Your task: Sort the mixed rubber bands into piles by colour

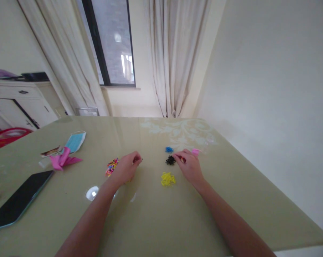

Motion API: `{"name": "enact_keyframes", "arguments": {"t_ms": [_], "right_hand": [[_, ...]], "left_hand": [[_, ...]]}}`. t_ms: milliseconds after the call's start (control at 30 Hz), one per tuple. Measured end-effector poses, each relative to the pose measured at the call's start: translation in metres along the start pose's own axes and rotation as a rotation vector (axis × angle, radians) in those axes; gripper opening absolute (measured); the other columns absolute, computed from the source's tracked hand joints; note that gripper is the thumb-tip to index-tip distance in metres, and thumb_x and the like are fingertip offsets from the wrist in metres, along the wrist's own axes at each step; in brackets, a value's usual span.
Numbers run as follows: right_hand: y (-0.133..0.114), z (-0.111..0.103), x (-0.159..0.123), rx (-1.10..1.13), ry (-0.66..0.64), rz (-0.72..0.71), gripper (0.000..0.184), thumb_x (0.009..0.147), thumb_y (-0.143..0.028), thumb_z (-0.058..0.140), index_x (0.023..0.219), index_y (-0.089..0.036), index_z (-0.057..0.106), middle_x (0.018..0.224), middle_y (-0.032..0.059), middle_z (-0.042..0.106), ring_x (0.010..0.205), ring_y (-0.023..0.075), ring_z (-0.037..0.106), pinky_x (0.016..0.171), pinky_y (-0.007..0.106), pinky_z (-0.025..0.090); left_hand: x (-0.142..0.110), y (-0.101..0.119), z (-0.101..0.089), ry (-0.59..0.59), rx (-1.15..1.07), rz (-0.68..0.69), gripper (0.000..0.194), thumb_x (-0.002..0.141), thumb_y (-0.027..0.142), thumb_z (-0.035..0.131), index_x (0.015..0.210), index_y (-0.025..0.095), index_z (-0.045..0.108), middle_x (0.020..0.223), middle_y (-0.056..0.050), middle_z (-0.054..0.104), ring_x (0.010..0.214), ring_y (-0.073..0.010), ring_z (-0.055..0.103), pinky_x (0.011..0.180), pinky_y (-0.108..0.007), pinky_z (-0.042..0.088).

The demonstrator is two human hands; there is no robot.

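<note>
My left hand (126,167) is closed in a pinch, with a small dark piece (142,159) poking out at its fingertips. Partly hidden behind that hand lies a mixed pile of small colourful pieces (112,167). My right hand (190,167) pinches at the right edge of a black pile (170,160); whatever its fingertips hold is too small to make out. A blue pile (169,149) lies just beyond the black one, and a larger yellow pile (168,179) is nearer to me. Pink pieces (195,152) show behind my right hand.
On the table's left are a dark tablet-like slab (22,196), a pink cloth-like thing (63,160) and a blue face mask (76,141). A clear shiny round object (92,193) sits left of my left forearm. A wall (279,107) borders the table's right side.
</note>
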State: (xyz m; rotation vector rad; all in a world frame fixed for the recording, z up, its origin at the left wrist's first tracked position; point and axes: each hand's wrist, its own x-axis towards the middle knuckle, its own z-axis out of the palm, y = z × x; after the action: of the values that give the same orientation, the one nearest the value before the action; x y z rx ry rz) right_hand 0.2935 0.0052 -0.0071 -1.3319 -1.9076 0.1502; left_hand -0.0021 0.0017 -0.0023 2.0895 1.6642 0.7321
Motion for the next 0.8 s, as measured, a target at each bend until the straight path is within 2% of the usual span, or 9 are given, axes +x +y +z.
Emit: {"name": "enact_keyframes", "arguments": {"t_ms": [200,333,433,633,700,800], "right_hand": [[-0.022,0.001,-0.008,0.155,-0.005,-0.050,0.025,0.101,-0.036,0.061,0.094,-0.022,0.080,0.084,0.0064,0.070,0.065,0.0177,0.058,0.067,0.032,0.046],[-0.035,0.001,-0.012,0.338,-0.067,-0.045,0.025,0.097,-0.043,0.069,0.103,-0.021,0.080,0.083,0.0052,0.069,0.065,0.0159,0.057,0.063,0.030,0.047],[-0.042,0.001,-0.014,0.443,-0.123,-0.033,0.027,0.094,-0.045,0.073,0.105,-0.021,0.080,0.083,0.0042,0.071,0.065,0.0149,0.057,0.060,0.028,0.046],[-0.046,0.002,-0.016,0.466,-0.164,-0.026,0.025,0.097,-0.044,0.069,0.089,-0.022,0.080,0.074,0.0026,0.069,0.063,0.0147,0.055,0.058,0.028,0.042],[-0.045,0.000,-0.014,0.474,-0.136,-0.008,0.026,0.096,-0.044,0.069,0.086,-0.021,0.078,0.073,0.0025,0.068,0.063,0.0147,0.055,0.057,0.028,0.042],[-0.041,-0.008,-0.010,0.544,-0.026,0.051,0.027,0.095,-0.045,0.070,0.085,-0.021,0.077,0.076,0.0037,0.070,0.066,0.0159,0.059,0.060,0.028,0.046]], "left_hand": [[-0.005,0.022,-0.001,0.027,-0.388,0.037,0.020,0.087,0.041,0.068,0.093,0.022,0.072,0.090,-0.004,0.080,0.086,-0.0218,0.073,0.082,-0.034,0.058],[-0.014,0.043,0.008,0.032,-0.516,0.104,0.022,0.088,0.041,0.071,0.095,0.021,0.074,0.088,-0.004,0.080,0.082,-0.0195,0.073,0.079,-0.031,0.060],[-0.020,0.055,0.015,0.041,-0.528,0.155,0.018,0.089,0.038,0.072,0.094,0.021,0.075,0.088,-0.003,0.080,0.082,-0.0185,0.073,0.079,-0.030,0.059],[-0.025,0.062,0.020,0.004,-0.485,0.209,0.017,0.093,0.037,0.069,0.097,0.022,0.075,0.092,-0.003,0.080,0.086,-0.0178,0.074,0.082,-0.029,0.058],[-0.025,0.061,0.021,-0.015,-0.476,0.195,0.017,0.094,0.037,0.067,0.099,0.022,0.073,0.094,-0.003,0.080,0.088,-0.0184,0.074,0.082,-0.029,0.059],[-0.024,0.056,0.024,-0.029,-0.443,0.165,0.018,0.094,0.036,0.065,0.104,0.022,0.071,0.098,-0.004,0.079,0.090,-0.0193,0.074,0.080,-0.029,0.059]]}}
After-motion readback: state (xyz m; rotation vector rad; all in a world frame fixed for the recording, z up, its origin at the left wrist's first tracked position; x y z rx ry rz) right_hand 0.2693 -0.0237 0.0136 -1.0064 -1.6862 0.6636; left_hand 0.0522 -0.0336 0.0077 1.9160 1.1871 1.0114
